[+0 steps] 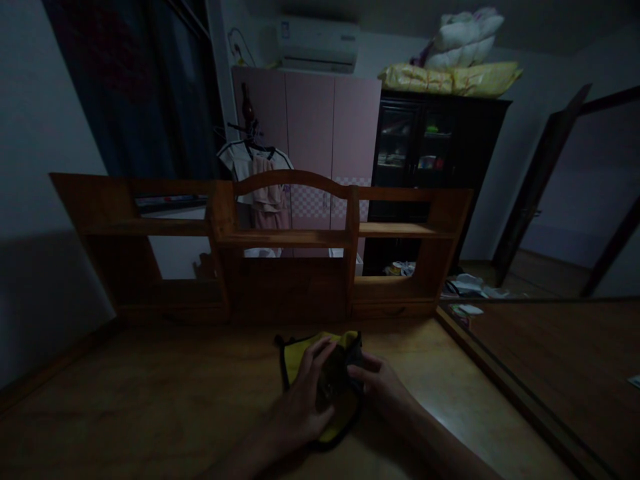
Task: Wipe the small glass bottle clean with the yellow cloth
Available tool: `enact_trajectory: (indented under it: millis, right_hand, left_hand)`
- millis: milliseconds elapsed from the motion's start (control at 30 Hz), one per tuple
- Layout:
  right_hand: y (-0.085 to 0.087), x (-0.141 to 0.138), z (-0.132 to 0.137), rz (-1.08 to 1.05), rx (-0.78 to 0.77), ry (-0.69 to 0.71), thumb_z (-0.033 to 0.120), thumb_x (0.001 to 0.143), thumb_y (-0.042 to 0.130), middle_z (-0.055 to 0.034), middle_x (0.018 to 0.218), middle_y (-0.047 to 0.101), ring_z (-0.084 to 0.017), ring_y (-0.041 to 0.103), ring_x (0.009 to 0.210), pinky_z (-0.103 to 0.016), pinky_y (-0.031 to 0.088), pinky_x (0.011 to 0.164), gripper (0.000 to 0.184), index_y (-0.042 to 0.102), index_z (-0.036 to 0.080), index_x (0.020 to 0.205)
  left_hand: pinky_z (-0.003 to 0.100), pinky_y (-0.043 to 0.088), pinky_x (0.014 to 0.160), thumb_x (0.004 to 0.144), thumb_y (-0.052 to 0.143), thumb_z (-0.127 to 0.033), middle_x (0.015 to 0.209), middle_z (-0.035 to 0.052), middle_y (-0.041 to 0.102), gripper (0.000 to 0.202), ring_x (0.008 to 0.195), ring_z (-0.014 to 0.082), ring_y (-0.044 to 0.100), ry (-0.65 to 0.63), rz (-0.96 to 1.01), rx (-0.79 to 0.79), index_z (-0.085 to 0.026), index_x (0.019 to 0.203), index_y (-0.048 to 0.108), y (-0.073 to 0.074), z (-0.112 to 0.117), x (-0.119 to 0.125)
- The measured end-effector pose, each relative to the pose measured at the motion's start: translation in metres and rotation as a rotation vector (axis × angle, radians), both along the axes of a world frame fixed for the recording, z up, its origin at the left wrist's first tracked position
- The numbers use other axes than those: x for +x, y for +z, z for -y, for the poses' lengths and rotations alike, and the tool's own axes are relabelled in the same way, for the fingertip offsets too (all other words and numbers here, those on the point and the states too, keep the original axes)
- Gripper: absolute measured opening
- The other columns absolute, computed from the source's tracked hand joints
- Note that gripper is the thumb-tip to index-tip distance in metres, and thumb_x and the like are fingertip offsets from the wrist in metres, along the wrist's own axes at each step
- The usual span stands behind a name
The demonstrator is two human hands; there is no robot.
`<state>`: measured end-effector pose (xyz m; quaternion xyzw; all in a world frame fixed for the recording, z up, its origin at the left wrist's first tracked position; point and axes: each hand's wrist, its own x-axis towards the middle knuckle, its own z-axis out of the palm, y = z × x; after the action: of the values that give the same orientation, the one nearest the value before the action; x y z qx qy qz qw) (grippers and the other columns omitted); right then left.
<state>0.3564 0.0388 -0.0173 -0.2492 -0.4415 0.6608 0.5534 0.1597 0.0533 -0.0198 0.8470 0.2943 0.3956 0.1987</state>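
Observation:
A yellow cloth with black edging [296, 351] lies on the light wooden tabletop, partly folded up. My left hand [303, 400] rests over its left part, fingers stretched forward and thumb spread away from them. At the cloth's right side, my right hand [379, 381] pinches a raised dark-edged part between thumb and fingers. Between the two hands the cloth's middle is dark, and I cannot make out whether something else lies there.
A wooden shelf unit [285, 237] stands along the back of the tabletop [200, 393]. Beyond it are a pink wardrobe [310, 127], a black cabinet [465, 147] and hanging clothes [260, 177]. On the right, a wooden ledge [500, 373] borders the tabletop. The room is dim.

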Motion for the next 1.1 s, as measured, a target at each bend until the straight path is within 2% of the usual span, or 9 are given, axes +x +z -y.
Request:
enact_trajectory:
  millis: [167, 233, 433, 533, 633, 733, 833, 967, 1100]
  right_hand:
    - [-0.002, -0.001, -0.003, -0.029, -0.095, -0.045, 0.026, 0.079, 0.078, -0.012, 0.102, 0.071, -0.029, 0.066, 0.094, -0.041, 0.048, 0.089, 0.035, 0.07, 0.011, 0.11]
    - [0.0, -0.002, -0.003, -0.03, -0.111, -0.034, 0.027, 0.079, 0.078, -0.0121, 0.1, 0.072, -0.028, 0.066, 0.091, -0.039, 0.048, 0.087, 0.034, 0.071, 0.011, 0.108]
    - [0.002, -0.005, 0.004, 0.002, -0.064, 0.024, 0.026, 0.078, 0.079, -0.011, 0.102, 0.07, -0.027, 0.065, 0.094, -0.039, 0.046, 0.09, 0.036, 0.07, 0.014, 0.111]
    - [0.002, -0.007, 0.006, 0.016, -0.035, 0.05, 0.025, 0.08, 0.078, -0.0109, 0.107, 0.069, -0.027, 0.064, 0.097, -0.039, 0.045, 0.09, 0.04, 0.067, 0.015, 0.117]
    - [0.003, -0.009, 0.007, 0.014, -0.024, 0.062, 0.026, 0.079, 0.079, -0.0108, 0.114, 0.066, -0.027, 0.062, 0.103, -0.039, 0.044, 0.093, 0.046, 0.064, 0.016, 0.121]
    - [0.005, -0.011, 0.008, 0.014, -0.033, 0.053, 0.029, 0.078, 0.081, -0.01, 0.116, 0.066, -0.027, 0.061, 0.105, -0.038, 0.044, 0.095, 0.049, 0.063, 0.017, 0.122]
    - [0.005, -0.011, 0.008, 0.015, -0.032, 0.024, 0.033, 0.076, 0.082, -0.0102, 0.114, 0.067, -0.028, 0.062, 0.104, -0.038, 0.045, 0.093, 0.049, 0.065, 0.016, 0.118]
    - [0.003, -0.005, 0.002, 0.003, -0.063, -0.034, 0.035, 0.078, 0.081, -0.0105, 0.108, 0.07, -0.028, 0.065, 0.099, -0.038, 0.048, 0.088, 0.045, 0.067, 0.016, 0.116]
    - [0.001, -0.001, -0.001, -0.052, -0.097, -0.046, 0.035, 0.084, 0.076, -0.0097, 0.102, 0.071, -0.028, 0.065, 0.098, -0.04, 0.049, 0.088, 0.036, 0.068, 0.015, 0.113]
  left_hand:
    - [0.05, 0.036, 0.111, 0.081, 0.069, -0.018, 0.143, 0.0099, 0.031, 0.078, 0.133, 0.0295, 0.035, 0.093, 0.011, 0.125, -0.03, 0.146, 0.027, -0.003, -0.006, -0.005]
    - [0.05, 0.037, 0.11, 0.081, 0.069, -0.017, 0.141, 0.0101, 0.031, 0.079, 0.132, 0.0295, 0.036, 0.14, 0.006, 0.137, -0.031, 0.146, 0.026, -0.005, -0.005, -0.006]
    - [0.05, 0.041, 0.107, 0.079, 0.073, -0.019, 0.135, 0.0109, 0.03, 0.078, 0.128, 0.0302, 0.037, 0.188, 0.049, 0.208, -0.031, 0.143, 0.03, -0.01, 0.001, -0.007]
    - [0.05, 0.041, 0.106, 0.083, 0.069, -0.021, 0.136, 0.0112, 0.029, 0.071, 0.128, 0.0293, 0.038, 0.201, 0.108, 0.261, -0.031, 0.142, 0.03, -0.008, 0.002, -0.005]
    - [0.049, 0.041, 0.106, 0.085, 0.069, -0.026, 0.137, 0.0116, 0.031, 0.07, 0.129, 0.0286, 0.039, 0.188, 0.129, 0.252, -0.03, 0.142, 0.029, -0.006, -0.003, -0.003]
    - [0.048, 0.043, 0.105, 0.076, 0.078, -0.033, 0.139, 0.0127, 0.033, 0.086, 0.128, 0.0294, 0.041, 0.145, 0.103, 0.162, -0.028, 0.144, 0.025, -0.007, -0.009, -0.002]
    - [0.051, 0.039, 0.108, 0.07, 0.082, -0.024, 0.142, 0.0128, 0.034, 0.1, 0.132, 0.0302, 0.038, 0.092, 0.073, 0.086, -0.027, 0.146, 0.018, -0.008, -0.012, -0.002]
    - [0.052, 0.034, 0.111, 0.068, 0.077, -0.009, 0.148, 0.0129, 0.026, 0.101, 0.137, 0.0313, 0.031, 0.014, -0.005, 0.048, -0.027, 0.148, 0.018, -0.007, -0.008, -0.001]
    - [0.05, 0.035, 0.112, 0.077, 0.073, -0.014, 0.147, 0.0122, 0.028, 0.093, 0.138, 0.0288, 0.031, 0.002, -0.039, 0.079, -0.029, 0.149, 0.017, -0.01, -0.004, 0.003]
